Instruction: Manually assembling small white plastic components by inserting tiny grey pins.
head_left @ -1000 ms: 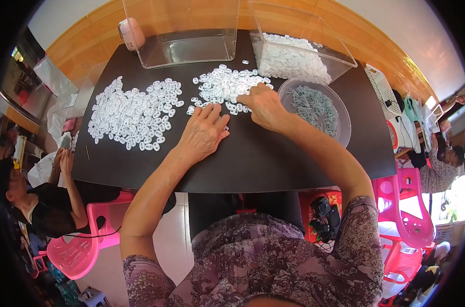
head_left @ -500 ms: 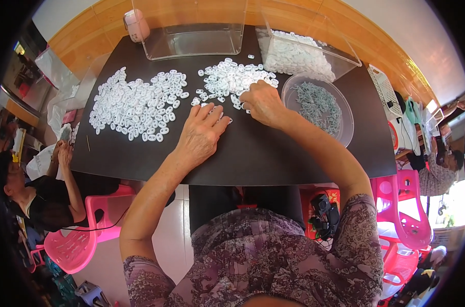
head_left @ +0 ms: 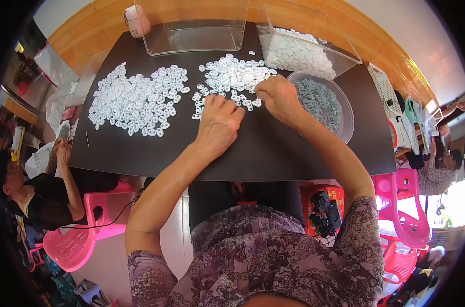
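My left hand (head_left: 221, 123) is at the near edge of the middle pile of small white oval plastic pieces (head_left: 235, 71). Its fingers curl downward and closed, so whatever they hold is hidden beneath the knuckles. My right hand (head_left: 281, 97) is closed in a pinch at the pile's right side, close to a few loose white pieces. What lies between its fingertips is too small or covered to make out. Just beyond its wrist stands a round clear bowl (head_left: 349, 123) with many small grey screws (head_left: 317, 102) inside.
A larger spread of white two-holed pieces (head_left: 140, 100) covers the dark table's left side. Behind stand an empty clear bin (head_left: 194, 43), a tilted clear bin of white pieces (head_left: 299, 53) and a pink container (head_left: 137, 21). A person (head_left: 43, 199) sits at the left by a pink chair (head_left: 71, 248).
My left hand has slid right, and its spread fingers have curled in. The right hand has drawn back from the pile, slightly to the right, toward the bowl.
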`<act>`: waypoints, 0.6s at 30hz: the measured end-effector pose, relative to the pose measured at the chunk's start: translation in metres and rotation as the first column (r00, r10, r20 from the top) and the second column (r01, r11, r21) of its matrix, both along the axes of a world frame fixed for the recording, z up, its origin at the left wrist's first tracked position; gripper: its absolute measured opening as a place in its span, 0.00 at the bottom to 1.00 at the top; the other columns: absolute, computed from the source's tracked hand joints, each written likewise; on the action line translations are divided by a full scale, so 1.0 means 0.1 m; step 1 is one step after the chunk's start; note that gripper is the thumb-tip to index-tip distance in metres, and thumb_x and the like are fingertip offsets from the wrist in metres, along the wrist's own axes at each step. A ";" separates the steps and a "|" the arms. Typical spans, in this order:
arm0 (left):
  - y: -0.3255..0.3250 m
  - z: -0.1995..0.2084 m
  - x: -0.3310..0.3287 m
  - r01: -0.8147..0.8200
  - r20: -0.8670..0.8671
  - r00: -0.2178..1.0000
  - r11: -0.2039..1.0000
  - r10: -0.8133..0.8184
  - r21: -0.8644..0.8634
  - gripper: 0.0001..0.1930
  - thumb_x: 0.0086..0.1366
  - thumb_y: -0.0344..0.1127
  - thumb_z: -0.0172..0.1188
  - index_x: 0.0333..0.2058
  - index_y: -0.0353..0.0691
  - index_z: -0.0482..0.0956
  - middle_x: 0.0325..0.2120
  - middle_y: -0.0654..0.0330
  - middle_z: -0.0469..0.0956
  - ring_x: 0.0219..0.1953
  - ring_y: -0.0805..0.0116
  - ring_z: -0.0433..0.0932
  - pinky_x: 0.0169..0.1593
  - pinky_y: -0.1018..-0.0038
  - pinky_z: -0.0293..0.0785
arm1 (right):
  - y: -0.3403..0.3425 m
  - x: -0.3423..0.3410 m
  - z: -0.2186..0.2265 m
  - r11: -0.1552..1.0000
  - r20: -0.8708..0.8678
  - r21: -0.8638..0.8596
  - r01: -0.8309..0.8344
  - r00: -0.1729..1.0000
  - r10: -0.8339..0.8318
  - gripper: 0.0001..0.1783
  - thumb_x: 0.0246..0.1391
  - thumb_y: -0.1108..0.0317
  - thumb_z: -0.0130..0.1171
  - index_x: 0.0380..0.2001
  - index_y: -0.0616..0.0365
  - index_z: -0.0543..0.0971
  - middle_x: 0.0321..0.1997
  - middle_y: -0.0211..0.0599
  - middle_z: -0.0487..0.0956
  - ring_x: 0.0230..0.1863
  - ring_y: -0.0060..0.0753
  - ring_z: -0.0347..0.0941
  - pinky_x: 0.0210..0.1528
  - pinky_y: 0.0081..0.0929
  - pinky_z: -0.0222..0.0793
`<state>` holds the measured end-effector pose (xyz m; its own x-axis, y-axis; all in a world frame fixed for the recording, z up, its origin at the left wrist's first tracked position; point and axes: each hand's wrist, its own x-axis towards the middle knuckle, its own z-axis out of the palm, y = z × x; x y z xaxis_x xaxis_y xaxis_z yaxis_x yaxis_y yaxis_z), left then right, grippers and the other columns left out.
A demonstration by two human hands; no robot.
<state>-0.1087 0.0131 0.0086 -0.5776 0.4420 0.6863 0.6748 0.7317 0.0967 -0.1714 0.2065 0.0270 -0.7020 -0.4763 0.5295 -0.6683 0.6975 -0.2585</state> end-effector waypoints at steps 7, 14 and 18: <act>0.30 -0.09 -0.13 -0.030 -0.005 1.000 0.972 0.030 -0.233 0.11 0.41 0.26 0.59 0.29 0.37 0.78 0.24 0.59 0.69 0.34 0.60 0.66 0.39 0.66 0.61 | 0.04 0.19 0.11 0.995 0.014 -0.096 -0.038 0.999 0.040 0.03 0.44 0.73 0.58 0.24 0.59 0.79 0.26 0.39 0.77 0.32 0.43 0.72 0.36 0.36 0.67; 0.10 -0.08 0.08 0.023 0.133 0.991 0.998 -0.016 -0.051 0.10 0.42 0.27 0.64 0.27 0.40 0.79 0.23 0.62 0.68 0.31 0.62 0.67 0.37 0.67 0.62 | 0.14 0.30 0.12 0.985 0.038 -0.162 -0.054 0.997 0.060 0.03 0.44 0.73 0.56 0.21 0.55 0.78 0.23 0.40 0.75 0.32 0.45 0.71 0.35 0.39 0.66; 0.16 -0.06 0.06 -0.052 0.161 0.985 0.999 0.054 -0.015 0.08 0.42 0.28 0.67 0.22 0.41 0.76 0.21 0.63 0.69 0.29 0.63 0.67 0.36 0.68 0.62 | 0.13 0.26 0.03 0.990 0.056 -0.136 -0.034 0.998 0.042 0.02 0.44 0.73 0.57 0.23 0.57 0.79 0.24 0.39 0.76 0.32 0.44 0.71 0.36 0.38 0.66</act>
